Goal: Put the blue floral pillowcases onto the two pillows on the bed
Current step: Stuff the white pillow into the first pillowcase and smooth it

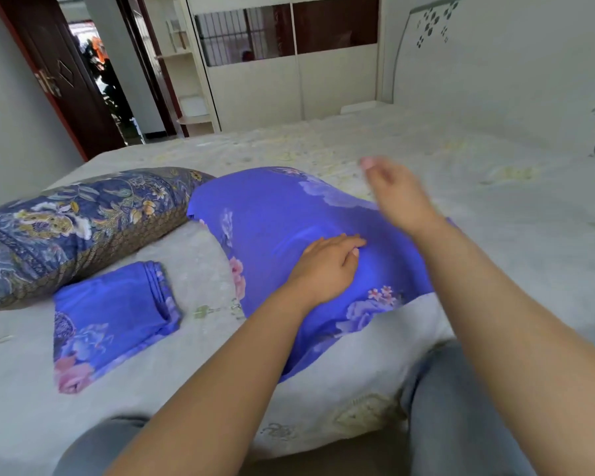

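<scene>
Across the pale bed (426, 159) lies a pillow already inside a blue floral pillowcase (272, 214), near the front edge. Left of it, touching, rests the uncovered patterned pillow (66, 225), with a folded blue floral pillowcase (114, 314) just in front. Her left hand (327, 266) presses flat on the covered pillow; the right hand (395, 194) hovers above, blurred, fingers loosely relaxed.

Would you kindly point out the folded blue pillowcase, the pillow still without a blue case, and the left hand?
folded blue pillowcase (114, 314): head view, middle of its top layer.
dark patterned pillow (73, 225): head view, centre of its upper face.
left hand (327, 266): head view, back of the hand.
</scene>
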Available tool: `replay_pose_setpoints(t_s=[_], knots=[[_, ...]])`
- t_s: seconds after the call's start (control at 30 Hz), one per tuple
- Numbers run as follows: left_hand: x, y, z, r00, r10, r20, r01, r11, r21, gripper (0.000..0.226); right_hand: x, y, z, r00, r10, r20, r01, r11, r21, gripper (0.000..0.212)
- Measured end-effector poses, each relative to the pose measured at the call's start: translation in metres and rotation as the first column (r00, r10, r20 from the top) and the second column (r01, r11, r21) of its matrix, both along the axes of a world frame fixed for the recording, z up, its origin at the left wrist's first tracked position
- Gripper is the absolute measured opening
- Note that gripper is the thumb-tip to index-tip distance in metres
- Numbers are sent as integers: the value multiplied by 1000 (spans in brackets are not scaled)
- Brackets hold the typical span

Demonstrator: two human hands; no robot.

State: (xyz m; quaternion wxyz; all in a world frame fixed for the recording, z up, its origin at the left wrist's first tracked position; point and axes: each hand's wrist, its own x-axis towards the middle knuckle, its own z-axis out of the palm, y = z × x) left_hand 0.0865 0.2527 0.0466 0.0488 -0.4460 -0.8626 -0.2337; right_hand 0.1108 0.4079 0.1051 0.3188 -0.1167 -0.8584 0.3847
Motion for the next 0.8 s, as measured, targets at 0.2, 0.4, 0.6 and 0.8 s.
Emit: replay_pose_setpoints(t_s=[0.2, 0.4, 0.6, 0.8], knots=[[8, -50, -50, 739, 563, 371, -608, 794, 6, 88, 15, 12, -109, 676, -199, 709, 195, 977, 88, 115], [15, -53, -64, 438, 120, 891, -822, 454, 343, 101, 18, 38, -103, 778, -38, 627, 333, 871, -361, 118], [-9, -56, -36, 383, -82, 920, -742, 566, 359, 45, 17, 28, -88, 977, -35, 209, 166, 738, -654, 34], [-19, -11, 15, 716, -284, 638, -431, 538, 724, 64, 25, 45, -41, 954, -230, -192, 104, 856, -507, 19]])
